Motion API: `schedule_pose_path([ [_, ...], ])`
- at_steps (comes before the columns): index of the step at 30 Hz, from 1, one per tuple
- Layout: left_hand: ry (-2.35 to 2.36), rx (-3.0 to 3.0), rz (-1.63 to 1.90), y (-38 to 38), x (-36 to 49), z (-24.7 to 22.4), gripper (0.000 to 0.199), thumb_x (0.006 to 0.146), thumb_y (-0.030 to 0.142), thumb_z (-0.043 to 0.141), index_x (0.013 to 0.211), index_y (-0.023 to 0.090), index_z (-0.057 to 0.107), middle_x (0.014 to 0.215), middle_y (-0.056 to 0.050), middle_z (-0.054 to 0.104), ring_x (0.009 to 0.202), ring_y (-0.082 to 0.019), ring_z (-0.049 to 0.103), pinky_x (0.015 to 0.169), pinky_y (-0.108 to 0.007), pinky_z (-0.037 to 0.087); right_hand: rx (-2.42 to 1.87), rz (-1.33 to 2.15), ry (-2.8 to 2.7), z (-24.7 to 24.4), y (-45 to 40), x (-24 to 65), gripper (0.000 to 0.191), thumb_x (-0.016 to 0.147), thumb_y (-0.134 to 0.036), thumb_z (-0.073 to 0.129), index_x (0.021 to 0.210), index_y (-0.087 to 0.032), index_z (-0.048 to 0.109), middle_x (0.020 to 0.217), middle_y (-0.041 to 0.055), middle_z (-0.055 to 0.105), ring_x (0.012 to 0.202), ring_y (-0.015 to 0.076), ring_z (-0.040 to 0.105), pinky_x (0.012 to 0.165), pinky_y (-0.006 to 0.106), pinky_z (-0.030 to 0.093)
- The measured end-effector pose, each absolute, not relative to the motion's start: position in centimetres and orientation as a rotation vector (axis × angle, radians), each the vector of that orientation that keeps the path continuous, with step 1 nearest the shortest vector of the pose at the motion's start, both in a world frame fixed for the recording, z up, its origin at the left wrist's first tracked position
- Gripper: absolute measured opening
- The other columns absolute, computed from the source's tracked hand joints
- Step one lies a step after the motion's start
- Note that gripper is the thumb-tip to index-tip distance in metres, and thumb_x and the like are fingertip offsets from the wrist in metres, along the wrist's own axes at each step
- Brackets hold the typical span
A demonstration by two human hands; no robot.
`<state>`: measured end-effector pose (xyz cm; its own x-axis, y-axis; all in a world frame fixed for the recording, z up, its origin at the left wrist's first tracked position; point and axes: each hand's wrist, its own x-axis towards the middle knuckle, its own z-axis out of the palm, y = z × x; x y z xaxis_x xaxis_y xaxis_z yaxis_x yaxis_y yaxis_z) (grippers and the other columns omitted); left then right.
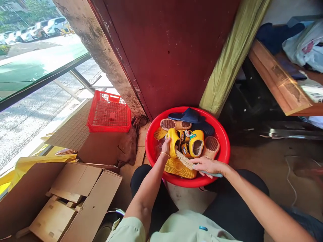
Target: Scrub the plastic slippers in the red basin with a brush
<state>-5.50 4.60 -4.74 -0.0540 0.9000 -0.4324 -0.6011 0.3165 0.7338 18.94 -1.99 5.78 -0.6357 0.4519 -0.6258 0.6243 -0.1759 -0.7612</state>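
Observation:
My left hand (165, 147) grips a yellow clog (173, 144) by its outer side, over a red basin (225, 148). In my right hand (205, 165) is a scrub brush (184, 160) with pale bristles and a light blue handle; its bristled end reaches the clog's opening. Another yellow clog (197, 139) with a green figure on it lies just right of the held one. Around them in the basin are a dark blue slipper (188, 116), tan shoes with brown soles (212, 144) and a yellow sole (180, 169). Some water shows at the basin's left side.
A dark red door (169, 67) stands behind the basin, with a yellowish curtain (227, 67) beside it. Left are a red plastic crate (109, 116), a brown cloth (130, 148) and an open cardboard box (101, 198) holding wooden pieces. A wooden shelf (277, 80) juts out at right.

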Motion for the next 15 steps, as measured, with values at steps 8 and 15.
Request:
schedule_pose_path([
  [8, 1.034, 0.514, 1.297, 4.2, -5.1, -5.1, 0.053, 0.087, 0.030, 0.061, 0.139, 0.021, 0.054, 0.132, -0.008, 0.065, 0.118, -0.024, 0.064, 0.103, -0.037, 0.051, 1.784, -1.647, 2.008, 3.2, -0.7, 13.0, 0.057, 0.098, -0.028, 0.041, 0.154, -0.026, 0.037, 0.067, -0.0029, 0.063, 0.038, 0.0075, 0.053, 0.042, 0.017, 0.041],
  [15, 1.218, 0.798, 1.348, 4.1, -4.9, -5.5, 0.055, 0.087, 0.036, 0.062, 0.139, 0.019, 0.055, 0.138, -0.009, 0.061, 0.128, -0.025, 0.056, 0.110, -0.037, 0.043, 1.841, -1.577, 2.050, 2.6, 0.5, 10.4, 0.041, 0.099, -0.027, 0.036, 0.136, -0.020, 0.053, 0.076, 0.0009, 0.067, 0.037, 0.0064, 0.050, 0.043, 0.017, 0.040],
])
